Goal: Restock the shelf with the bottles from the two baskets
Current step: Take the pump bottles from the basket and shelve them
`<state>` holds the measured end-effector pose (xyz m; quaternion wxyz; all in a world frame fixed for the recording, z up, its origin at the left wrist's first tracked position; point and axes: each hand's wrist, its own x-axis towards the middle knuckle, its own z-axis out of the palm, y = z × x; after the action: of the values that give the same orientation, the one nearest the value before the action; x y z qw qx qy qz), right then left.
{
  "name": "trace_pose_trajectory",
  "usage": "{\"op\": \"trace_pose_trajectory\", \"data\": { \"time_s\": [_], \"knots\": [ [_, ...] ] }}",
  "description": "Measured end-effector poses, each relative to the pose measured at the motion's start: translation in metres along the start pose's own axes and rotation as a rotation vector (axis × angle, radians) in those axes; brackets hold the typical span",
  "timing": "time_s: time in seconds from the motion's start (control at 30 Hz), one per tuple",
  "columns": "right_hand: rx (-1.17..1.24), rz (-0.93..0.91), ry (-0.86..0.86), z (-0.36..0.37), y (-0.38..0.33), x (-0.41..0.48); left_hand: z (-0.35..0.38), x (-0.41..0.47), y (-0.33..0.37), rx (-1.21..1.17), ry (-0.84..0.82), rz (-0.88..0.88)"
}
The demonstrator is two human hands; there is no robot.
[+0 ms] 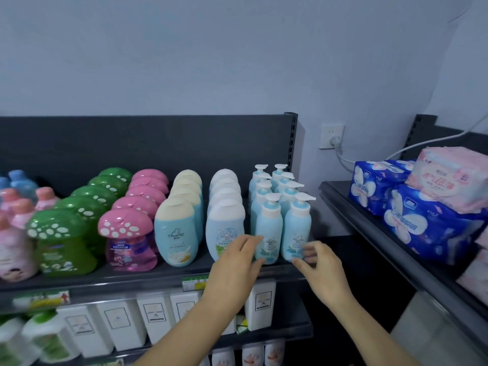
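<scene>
On the shelf (148, 278), the left pump bottle (268, 228) stands upright at 1 o'clock from the left hand (235, 268), whose straight, close-set fingers (254, 240) touch its lower side. The right pump bottle (297, 225) stands at 11 o'clock from the right hand (320, 265). That hand's fingers are spread and lightly curled at the bottle's base, and I cannot tell whether they grip it.

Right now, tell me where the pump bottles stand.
Head view: the pump bottles stand at the shelf's right end, just right of the white-capped bottles.
</scene>
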<state>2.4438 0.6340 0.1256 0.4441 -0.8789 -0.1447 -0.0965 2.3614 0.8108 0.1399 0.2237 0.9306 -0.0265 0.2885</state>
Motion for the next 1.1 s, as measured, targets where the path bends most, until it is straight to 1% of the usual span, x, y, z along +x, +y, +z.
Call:
{"op": "trace_pose_trajectory", "data": {
  "time_s": [0.13, 0.27, 0.37, 0.47, 0.53, 0.57, 0.7, 0.73, 0.77, 0.87, 0.97, 1.03, 1.1],
  "knots": [
    [0.007, -0.123, -0.081, 0.018, -0.023, -0.013, -0.013, -0.024, -0.015, 0.108, 0.075, -0.014],
    [-0.028, -0.371, -0.099, 0.026, -0.068, -0.008, -0.049, -0.032, -0.031, 0.191, 0.189, -0.075],
    [-0.095, -0.56, -0.122, 0.024, -0.108, 0.004, -0.084, -0.027, -0.042, 0.277, 0.308, -0.103],
    [-0.251, -0.708, -0.149, 0.029, -0.144, 0.025, -0.116, -0.003, -0.056, 0.426, 0.323, -0.095],
    [-0.39, -0.717, -0.224, 0.036, -0.158, 0.036, -0.13, 0.016, -0.063, 0.501, 0.242, -0.058],
    [-0.443, -0.706, -0.265, 0.039, -0.161, 0.039, -0.133, 0.025, -0.064, 0.529, 0.163, -0.063],
    [-0.521, -0.664, -0.395, 0.046, -0.16, 0.044, -0.126, 0.045, -0.076, 0.631, -0.204, -0.208],
    [-0.526, -0.667, -0.403, 0.047, -0.159, 0.044, -0.123, 0.046, -0.078, 0.627, -0.261, -0.23],
    [-0.525, -0.671, -0.402, 0.048, -0.157, 0.045, -0.12, 0.048, -0.081, 0.595, -0.286, -0.243],
    [-0.509, -0.692, -0.401, 0.052, -0.153, 0.048, -0.116, 0.052, -0.085, 0.488, -0.277, -0.266],
    [-0.484, -0.708, -0.411, 0.053, -0.15, 0.049, -0.122, 0.063, -0.083, 0.376, -0.312, -0.337],
    [-0.479, -0.715, -0.414, 0.053, -0.149, 0.049, -0.129, 0.071, -0.082, 0.376, -0.374, -0.363],
    [-0.483, -0.722, -0.413, 0.053, -0.148, 0.049, -0.135, 0.079, -0.081, 0.414, -0.444, -0.354]
  ]
}}
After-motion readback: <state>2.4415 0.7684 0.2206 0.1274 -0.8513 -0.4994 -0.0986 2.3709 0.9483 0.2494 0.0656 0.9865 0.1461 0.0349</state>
